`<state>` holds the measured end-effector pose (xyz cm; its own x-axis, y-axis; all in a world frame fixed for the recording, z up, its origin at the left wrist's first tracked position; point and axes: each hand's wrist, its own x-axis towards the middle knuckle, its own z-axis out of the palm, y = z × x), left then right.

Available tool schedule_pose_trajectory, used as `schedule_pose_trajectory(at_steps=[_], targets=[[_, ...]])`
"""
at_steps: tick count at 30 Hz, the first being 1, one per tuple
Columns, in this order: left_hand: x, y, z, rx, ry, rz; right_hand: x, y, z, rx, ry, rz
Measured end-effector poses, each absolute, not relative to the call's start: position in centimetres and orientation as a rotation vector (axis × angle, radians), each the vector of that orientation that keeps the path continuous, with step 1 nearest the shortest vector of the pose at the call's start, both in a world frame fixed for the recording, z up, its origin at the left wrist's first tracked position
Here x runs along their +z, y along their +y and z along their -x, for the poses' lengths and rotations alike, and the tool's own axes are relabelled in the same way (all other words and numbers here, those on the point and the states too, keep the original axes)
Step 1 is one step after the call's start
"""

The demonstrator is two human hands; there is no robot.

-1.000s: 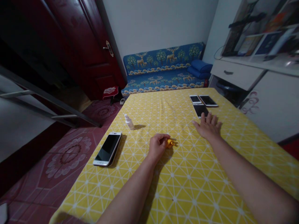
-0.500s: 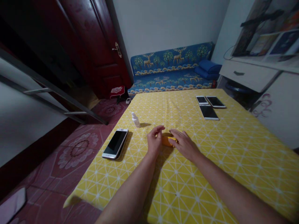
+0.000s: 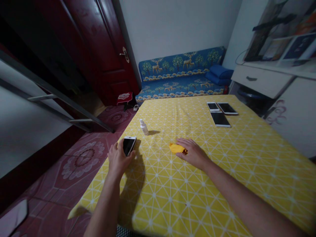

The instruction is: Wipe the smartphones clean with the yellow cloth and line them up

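My left hand (image 3: 120, 157) is over the phone (image 3: 128, 144) at the table's left edge, thumb and fingers spread to either side of it. This phone has a white frame and a dark screen, and the hand hides its near part. Whether the fingertips touch it I cannot tell. In the middle of the table, my right hand (image 3: 194, 152) is closed on a crumpled yellow cloth (image 3: 175, 148), which lies on the tabletop. A small white spray bottle (image 3: 144, 127) stands upright just beyond the phone.
Several more phones (image 3: 220, 119) lie together at the far right of the table, which has a yellow patterned tablecloth (image 3: 170, 197). Behind it is a blue sofa (image 3: 182, 77). A white cabinet (image 3: 293, 115) stands at right, a metal ladder (image 3: 56, 95) at left.
My left hand has left the yellow cloth and moved left over the phone. My right hand stays on the cloth at nearly the same place.
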<state>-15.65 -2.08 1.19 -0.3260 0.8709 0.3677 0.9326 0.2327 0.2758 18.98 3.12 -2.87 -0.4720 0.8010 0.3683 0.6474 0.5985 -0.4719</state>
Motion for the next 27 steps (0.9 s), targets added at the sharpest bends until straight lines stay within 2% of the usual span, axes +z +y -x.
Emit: schedule_pose_trajectory(at_steps=[4, 11, 20, 27], targets=[[0.0, -2.2, 17.2, -0.683, -2.405, 1.848, -2.7, 3.1, -19.0, 0.351, -2.276, 1.151], [0.5, -2.0, 16.6, -0.719, -2.437, 1.695, -3.0, 3.2, -19.0, 0.38, -2.26, 1.165], [2.1, -3.0, 14.7, -0.659, -2.487, 1.611, -3.4, 3.5, -19.1, 0.397, -2.235, 1.162], [2.0, -3.3, 10.4, -0.576, -2.458, 1.805, -3.8, 3.6, -19.0, 0.407, -2.222, 1.174]])
